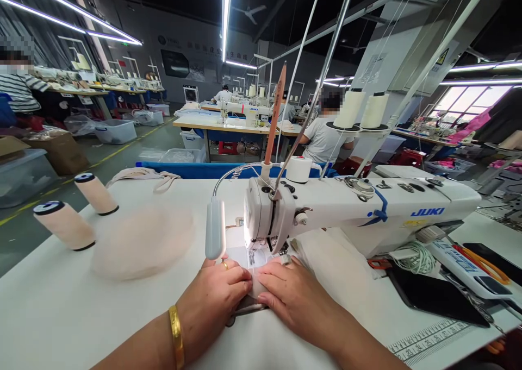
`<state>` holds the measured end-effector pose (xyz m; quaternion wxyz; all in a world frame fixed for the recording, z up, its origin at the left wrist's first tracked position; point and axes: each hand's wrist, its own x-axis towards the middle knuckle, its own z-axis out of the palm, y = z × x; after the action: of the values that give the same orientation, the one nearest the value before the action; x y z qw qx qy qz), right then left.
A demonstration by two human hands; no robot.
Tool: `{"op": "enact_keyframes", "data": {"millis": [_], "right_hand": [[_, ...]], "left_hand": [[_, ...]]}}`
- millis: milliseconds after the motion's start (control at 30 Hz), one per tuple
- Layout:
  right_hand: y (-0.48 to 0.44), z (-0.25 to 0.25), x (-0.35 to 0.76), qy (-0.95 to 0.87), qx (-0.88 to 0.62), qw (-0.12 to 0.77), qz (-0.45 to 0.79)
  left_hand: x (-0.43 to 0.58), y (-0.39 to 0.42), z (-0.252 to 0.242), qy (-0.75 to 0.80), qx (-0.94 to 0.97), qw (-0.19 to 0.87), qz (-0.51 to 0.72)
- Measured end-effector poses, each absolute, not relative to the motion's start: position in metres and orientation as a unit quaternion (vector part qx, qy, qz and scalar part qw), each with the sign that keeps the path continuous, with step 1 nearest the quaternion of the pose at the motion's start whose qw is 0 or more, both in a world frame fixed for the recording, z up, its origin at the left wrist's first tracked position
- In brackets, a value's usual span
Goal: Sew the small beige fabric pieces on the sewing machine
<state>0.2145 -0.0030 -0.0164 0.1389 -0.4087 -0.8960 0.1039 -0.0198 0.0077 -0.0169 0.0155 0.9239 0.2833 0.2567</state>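
My left hand [214,294], a gold bracelet at its wrist, has its fingers closed on the edge of a pale sheer fabric [256,287] in front of the needle area. On the other side, the fingers of my right hand [296,302] press together on the same fabric, close under the presser foot. The white sewing machine [322,201] stands over both hands, and its small lamp [216,229] hangs just above my left one. Exactly where the needle meets the fabric is hard to see. More pale fabric [346,269] lies right of my right hand.
A bunched sheer piece [142,242] and two peach thread cones [65,226] lie left on the white table [49,315]. To the right are a phone [432,296], a ruler [432,343] and orange-handled scissors [485,264]. People sit at other machines beyond.
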Motion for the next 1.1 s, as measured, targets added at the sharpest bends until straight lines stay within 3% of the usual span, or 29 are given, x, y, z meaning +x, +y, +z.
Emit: {"op": "enact_keyframes", "data": {"millis": [633,867,1100], "right_hand": [[0.005,-0.02,0.21,-0.875,-0.441,0.169,0.107],[0.005,-0.023,0.211,-0.871,-0.44,0.187,0.111],[-0.001,-0.022,0.211,-0.897,-0.327,0.284,0.087]], "left_hand": [[-0.023,0.032,-0.033,0.317,0.908,-0.036,0.272],[-0.025,0.032,-0.029,0.387,0.891,0.008,0.236],[-0.018,0.014,-0.014,0.443,0.88,0.0,0.171]]}}
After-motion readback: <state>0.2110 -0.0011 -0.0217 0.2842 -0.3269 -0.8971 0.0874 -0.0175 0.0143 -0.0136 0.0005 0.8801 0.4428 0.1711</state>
